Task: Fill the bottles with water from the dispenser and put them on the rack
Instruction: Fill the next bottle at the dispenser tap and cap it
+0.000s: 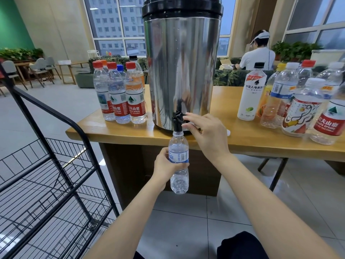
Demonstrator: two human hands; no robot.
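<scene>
Under the black plastic tap (177,118), off the table's front edge, a small clear plastic bottle with a blue-and-white label (178,147) is hanging upright and uncapped, its mouth meeting the spout. Left hand (164,166) is gripping it round the label band, fingers and thumb wrapped close about the body. The bottle's base is hanging free over the pale tiled floor (186,221), lower than the tabletop. Water level inside: cannot tell.

Right hand (205,131) is reaching to the tap, forefinger lying over the lever and thumb coming up beneath, pinching it; the other fingers are curling loosely.

The tap is projecting from the foot of a tall stainless-steel cylindrical dispenser with a black lid (181,68), which is standing near the front of a light wooden table (252,142).

Left of the dispenser, a tight cluster of capped clear bottles, mostly red-capped (119,94), is standing at the table's corner. Right of it, a white opaque bottle with a black cap (250,94) is standing apart, and a looser group of clear bottles with mixed caps (302,105) is crowding the right end.

Black wire rack (56,174) is standing on the floor, just beside the table corner.

A person in a white shirt (257,57) is sitting beyond the table, back turned.
</scene>
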